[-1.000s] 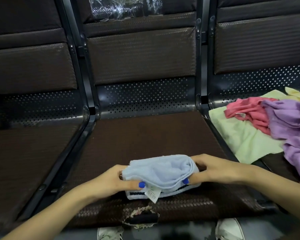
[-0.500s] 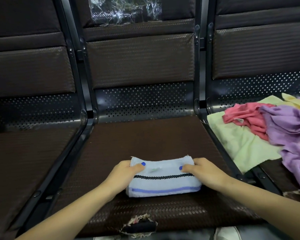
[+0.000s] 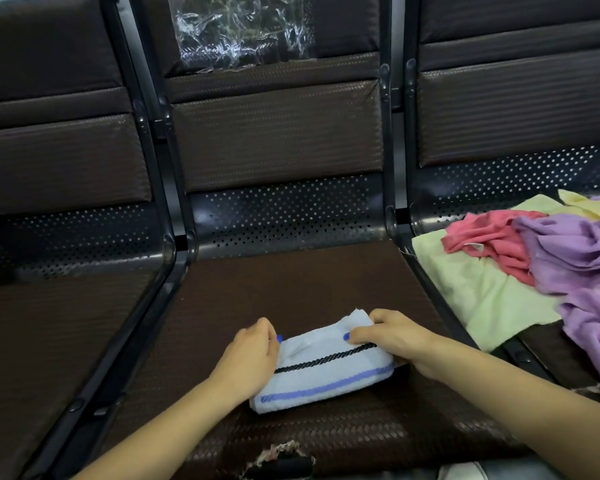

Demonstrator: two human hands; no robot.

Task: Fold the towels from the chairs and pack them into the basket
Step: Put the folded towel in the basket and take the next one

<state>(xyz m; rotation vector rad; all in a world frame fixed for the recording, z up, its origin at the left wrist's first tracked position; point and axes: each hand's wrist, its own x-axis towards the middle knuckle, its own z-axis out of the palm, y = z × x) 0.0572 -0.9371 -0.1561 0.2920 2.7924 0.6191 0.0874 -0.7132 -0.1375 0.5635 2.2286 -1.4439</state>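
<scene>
A folded light-blue towel [image 3: 326, 370] with a black stripe and a blue stripe lies on the middle chair seat [image 3: 291, 289], tilted with its right end farther from me. My left hand [image 3: 248, 356] grips its left end, thumb on top. My right hand [image 3: 394, 336] grips its far right end, thumb on top and fingers curled over the edge. On the right chair lies a heap of unfolded towels: a pale green one [image 3: 478, 289], a pink one [image 3: 492, 244], a purple one [image 3: 582, 265] and a yellow one [image 3: 582, 202]. No basket is in view.
Three dark woven-padded chairs stand in a row, divided by black metal frames [image 3: 174, 247]. The left seat [image 3: 49, 327] holds nothing. A clear plastic sheet [image 3: 243, 29] sticks to the middle backrest. The middle seat's front edge is torn [image 3: 281, 455].
The towel, first held bunched above the seat, was laid down folded. It has since turned, its right end swinging away from me, with both hands still on its ends.
</scene>
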